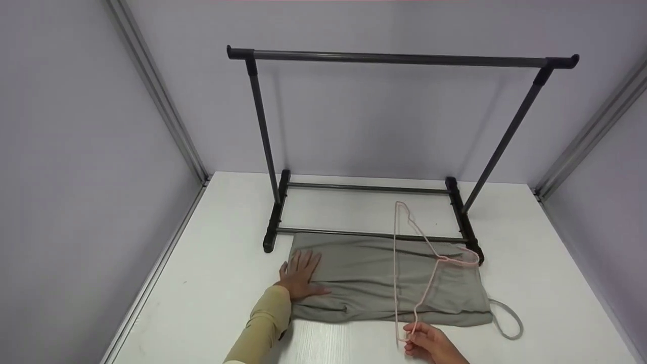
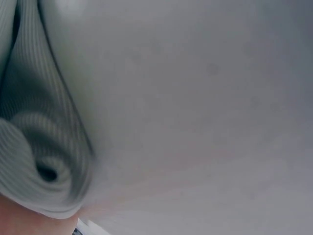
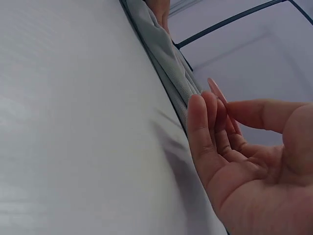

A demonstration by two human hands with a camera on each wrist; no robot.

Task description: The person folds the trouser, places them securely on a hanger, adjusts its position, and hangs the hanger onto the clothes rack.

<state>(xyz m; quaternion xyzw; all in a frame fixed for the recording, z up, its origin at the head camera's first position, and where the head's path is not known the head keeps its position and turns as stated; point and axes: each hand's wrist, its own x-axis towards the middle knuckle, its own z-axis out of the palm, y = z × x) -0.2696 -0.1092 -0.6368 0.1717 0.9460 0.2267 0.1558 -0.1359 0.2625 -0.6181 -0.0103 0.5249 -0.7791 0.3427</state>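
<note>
A grey-green piece of cloth (image 1: 354,268), with a loop of the same colour (image 1: 515,323) at its right end, lies on the white table. My left hand (image 1: 301,278) rests on the cloth's left end with its fingers spread. A pink clothes hanger (image 1: 396,273) is held over the cloth's right half, its hook pointing right. My right hand (image 1: 428,343) pinches the hanger's near end between thumb and fingers, just off the cloth's near edge. In the right wrist view the right hand (image 3: 254,156) has thumb and fingertips together. The left wrist view shows folded cloth (image 2: 44,112) at its left side.
Behind the cloth stands a dark garment rack (image 1: 404,58) with a raised top bar and black feet (image 1: 275,217). Its low front bar (image 1: 328,232) runs along the cloth's far edge. Pale walls (image 1: 91,151) enclose the white table (image 1: 202,283) at the back and sides.
</note>
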